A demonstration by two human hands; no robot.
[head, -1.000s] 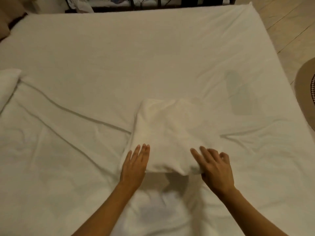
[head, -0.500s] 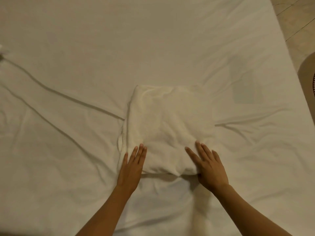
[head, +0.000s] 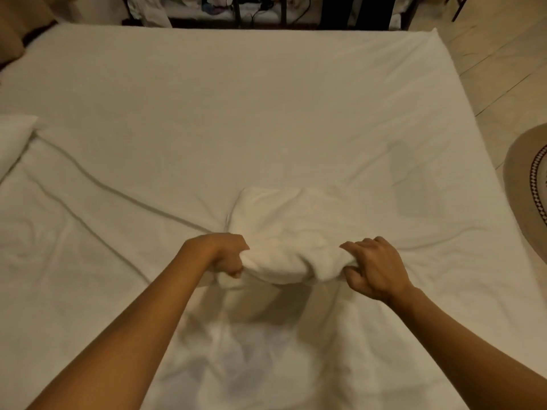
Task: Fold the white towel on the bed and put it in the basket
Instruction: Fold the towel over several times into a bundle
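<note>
The folded white towel (head: pixel 284 232) lies on the white bed sheet (head: pixel 236 113) near the front middle of the bed. My left hand (head: pixel 226 254) is closed around the towel's near left corner. My right hand (head: pixel 374 269) grips its near right corner. The near edge of the towel is bunched and raised off the sheet between the two hands, while its far part still rests on the bed. No basket is in view.
A white pillow (head: pixel 13 143) lies at the bed's left edge. A round woven rug (head: pixel 529 179) sits on the tiled floor to the right. Dark metal furniture with clutter (head: pixel 236 10) stands beyond the far edge of the bed.
Both hands lay flat with open fingers on the towel's near edge before. Now both have closed on its near corners and lifted that edge off the sheet.
</note>
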